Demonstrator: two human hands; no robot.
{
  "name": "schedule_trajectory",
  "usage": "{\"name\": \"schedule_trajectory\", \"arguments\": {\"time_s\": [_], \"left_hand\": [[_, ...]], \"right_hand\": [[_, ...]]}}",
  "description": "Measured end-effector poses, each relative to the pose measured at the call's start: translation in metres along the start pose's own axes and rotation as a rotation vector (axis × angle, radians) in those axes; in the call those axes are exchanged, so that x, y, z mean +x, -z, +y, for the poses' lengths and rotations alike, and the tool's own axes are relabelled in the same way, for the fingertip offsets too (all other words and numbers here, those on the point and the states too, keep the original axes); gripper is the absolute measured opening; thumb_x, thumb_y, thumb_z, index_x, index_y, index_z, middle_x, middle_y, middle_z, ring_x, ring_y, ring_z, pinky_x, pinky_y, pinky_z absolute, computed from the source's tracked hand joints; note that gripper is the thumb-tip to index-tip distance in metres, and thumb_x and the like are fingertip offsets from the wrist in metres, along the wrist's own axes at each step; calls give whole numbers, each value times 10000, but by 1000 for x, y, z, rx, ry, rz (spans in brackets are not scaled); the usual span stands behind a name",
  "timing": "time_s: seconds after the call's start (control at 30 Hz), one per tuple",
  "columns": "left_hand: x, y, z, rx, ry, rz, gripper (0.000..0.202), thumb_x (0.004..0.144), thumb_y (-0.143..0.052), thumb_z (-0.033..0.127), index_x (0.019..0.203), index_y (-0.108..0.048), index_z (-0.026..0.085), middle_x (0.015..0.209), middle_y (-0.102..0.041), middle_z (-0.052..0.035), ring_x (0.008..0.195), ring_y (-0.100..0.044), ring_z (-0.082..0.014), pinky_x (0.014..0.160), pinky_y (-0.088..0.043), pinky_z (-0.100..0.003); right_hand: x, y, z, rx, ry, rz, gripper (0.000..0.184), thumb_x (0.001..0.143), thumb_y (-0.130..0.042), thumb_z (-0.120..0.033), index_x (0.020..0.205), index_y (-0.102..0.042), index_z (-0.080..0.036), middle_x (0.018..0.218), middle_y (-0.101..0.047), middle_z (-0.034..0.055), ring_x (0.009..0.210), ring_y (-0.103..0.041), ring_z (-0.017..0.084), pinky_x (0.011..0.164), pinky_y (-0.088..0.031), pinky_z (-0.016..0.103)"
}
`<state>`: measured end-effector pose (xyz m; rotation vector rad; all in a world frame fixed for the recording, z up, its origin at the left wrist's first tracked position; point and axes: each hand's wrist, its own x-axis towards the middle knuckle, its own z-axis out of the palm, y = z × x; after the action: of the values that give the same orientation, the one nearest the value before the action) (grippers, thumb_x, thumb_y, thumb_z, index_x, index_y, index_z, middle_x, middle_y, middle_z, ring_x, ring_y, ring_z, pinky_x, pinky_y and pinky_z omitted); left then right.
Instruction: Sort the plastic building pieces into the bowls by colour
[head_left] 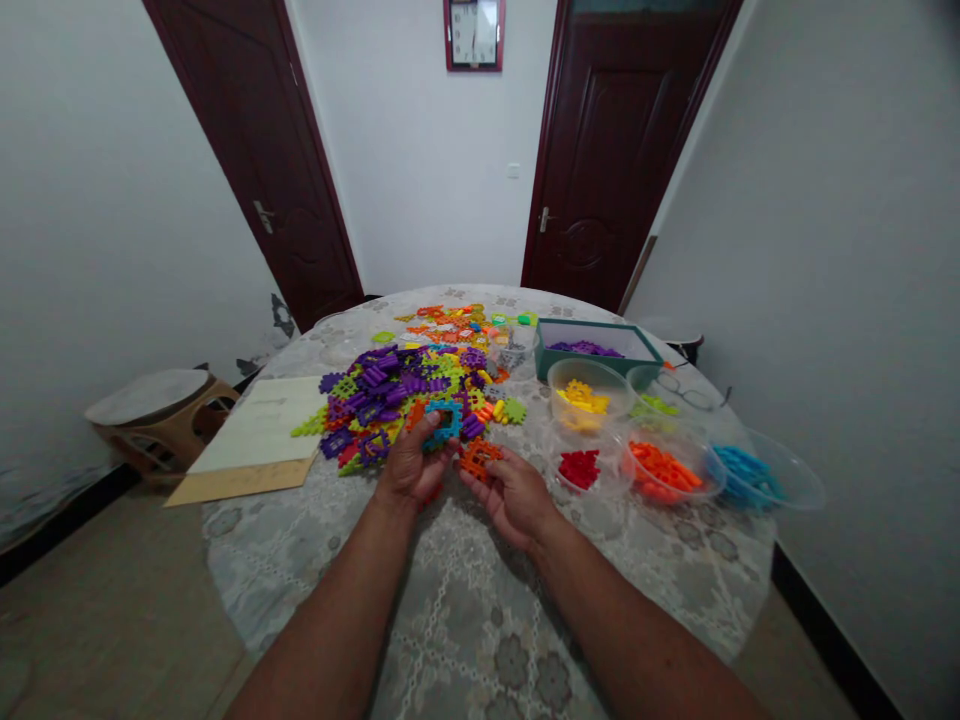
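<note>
My left hand (411,464) is closed on a blue interlocking plastic piece (451,418), a square frame with notched edges. An orange piece (415,413) shows beside its thumb; whether the hand holds that too I cannot tell. Close by on the right, my right hand (516,492) pinches an orange notched piece (478,458) between thumb and fingers. Both hands are over the near side of a big pile of purple, lime and other coloured pieces (390,385). Part of the left fingers is hidden behind the blue piece.
Right of the hands stand clear bowls with yellow (583,400), red (579,468), orange (664,470) and blue pieces (746,475). Behind them is a green box (551,365) with purple pieces. A pale board (255,430) lies left. Glasses (694,393) rest at the right edge.
</note>
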<state>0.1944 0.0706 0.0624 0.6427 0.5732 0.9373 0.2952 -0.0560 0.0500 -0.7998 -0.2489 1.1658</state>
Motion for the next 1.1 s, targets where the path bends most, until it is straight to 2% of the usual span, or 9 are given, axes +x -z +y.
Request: {"name": "schedule_trajectory", "arguments": {"time_s": [0.13, 0.27, 0.37, 0.57, 0.73, 0.83, 0.97, 1.03, 1.1], "left_hand": [[-3, 9, 1, 37, 85, -119, 333, 683, -944, 231, 940, -737, 189, 864, -758, -29, 719, -701, -154, 540, -584, -218], [-1, 10, 6, 65, 98, -122, 316, 671, -953, 255, 908, -751, 197, 865, -771, -30, 712, -700, -168, 536, -592, -235], [1, 8, 6, 83, 86, -118, 317, 671, -957, 261, 903, -748, 207, 882, -777, -24, 744, -713, -178, 560, -609, -247], [-2, 1, -1, 113, 50, -174, 370, 684, -958, 230, 981, -738, 236, 939, -777, -13, 779, -734, -192, 550, -616, -243], [-6, -5, -7, 163, 87, -255, 472, 692, -952, 237, 1105, -724, 233, 1013, -780, -37, 828, -752, -219, 561, -638, -266], [-9, -9, -12, 191, 119, -252, 521, 646, -975, 225, 1098, -717, 213, 995, -770, -38, 787, -736, -198, 546, -642, -268], [-11, -13, -15, 213, 142, -251, 501, 639, -966, 194, 1071, -712, 198, 988, -767, -46, 775, -727, -196, 532, -646, -284], [-11, -13, -15, 218, 146, -247, 490, 648, -954, 178, 1075, -713, 193, 985, -763, -44, 779, -724, -197, 537, -650, -294], [-10, -13, -15, 214, 147, -248, 468, 657, -943, 167, 1064, -714, 191, 977, -760, -42, 772, -723, -196, 536, -652, -299]], "right_hand": [[-2, -2, 3, -213, 43, -20, 350, 770, -804, -387, 1052, -689, -214, 1085, -791, 75, 832, -761, 180, 698, -642, 302], [-9, -5, 1, -451, 140, -32, 436, 858, -740, -562, 1112, -616, -230, 723, -742, -11, 562, -681, 153, 539, -579, 265], [-19, -10, -10, -566, 190, -58, 388, 930, -662, -577, 1081, -604, -224, 564, -668, -50, 479, -632, 142, 499, -525, 232], [-40, -12, -58, -562, 309, 31, 363, 868, -770, -535, 985, -659, -211, 607, -707, -21, 510, -663, 145, 534, -557, 255], [-63, 17, -87, -467, 350, 140, 395, 823, -822, -418, 1118, -684, -195, 702, -734, -1, 614, -712, 171, 619, -635, 314], [-77, 36, -90, -444, 362, 217, 440, 809, -831, -363, 1183, -681, -187, 759, -736, 6, 676, -733, 180, 633, -648, 310], [-90, 55, -89, -442, 382, 309, 642, 790, -866, -340, 1367, -614, -215, 820, -731, -4, 698, -750, 184, 621, -651, 305], [-95, 64, -90, -484, 396, 335, 620, 795, -874, -365, 1345, -629, -218, 807, -730, -1, 701, -753, 196, 617, -647, 315], [-100, 75, -94, -556, 443, 367, 473, 818, -857, -405, 1215, -691, -209, 781, -734, 13, 686, -740, 201, 622, -641, 336]]}}
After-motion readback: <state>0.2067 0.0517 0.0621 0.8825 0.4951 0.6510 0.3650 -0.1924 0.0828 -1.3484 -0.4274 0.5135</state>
